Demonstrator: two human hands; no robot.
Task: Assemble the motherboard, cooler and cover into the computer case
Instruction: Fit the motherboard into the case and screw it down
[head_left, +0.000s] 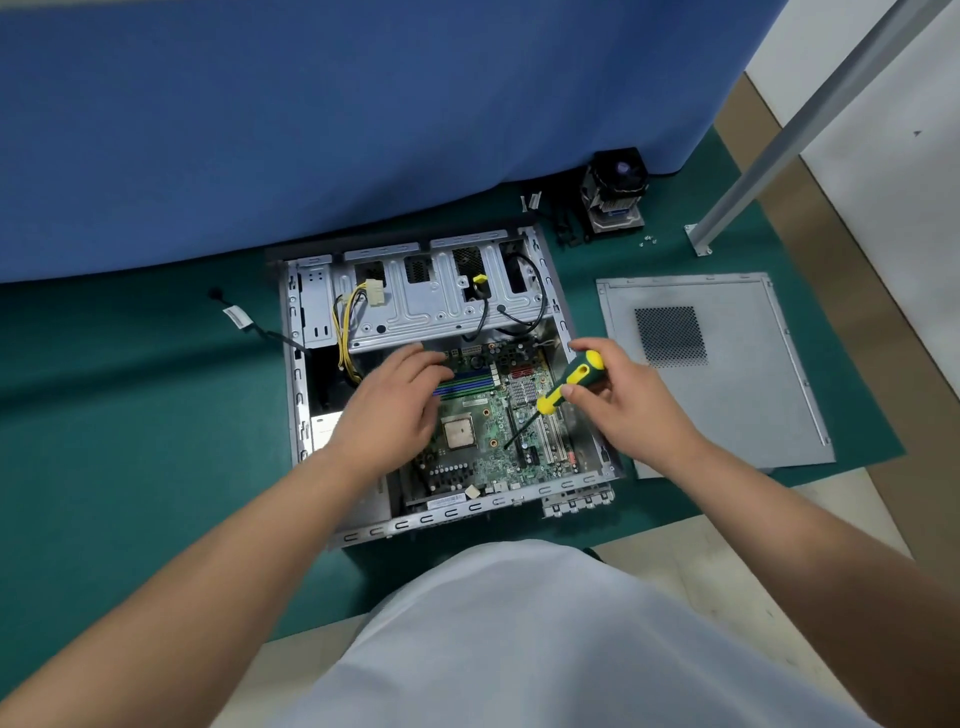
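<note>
An open metal computer case (298, 374) lies on a green mat. The green motherboard (498, 441) sits inside it, its square CPU (459, 433) bare. My left hand (395, 400) rests flat on the board's left part, fingers over the blue memory slots. My right hand (618, 395) grips a yellow-and-green screwdriver (569, 382); its dark shaft slants down to the board just right of the CPU. The cooler (615, 192), a black fan on a finned heatsink, stands beyond the case at the back right. The grey cover panel (727, 395) lies flat to the right of the case.
A blue partition (363, 114) runs behind the case. A grey metal post (779, 140) with a foot plate stands at the far right. A few small screws (649, 240) lie near the cooler. A black cable with a white tag (236, 316) trails left of the case.
</note>
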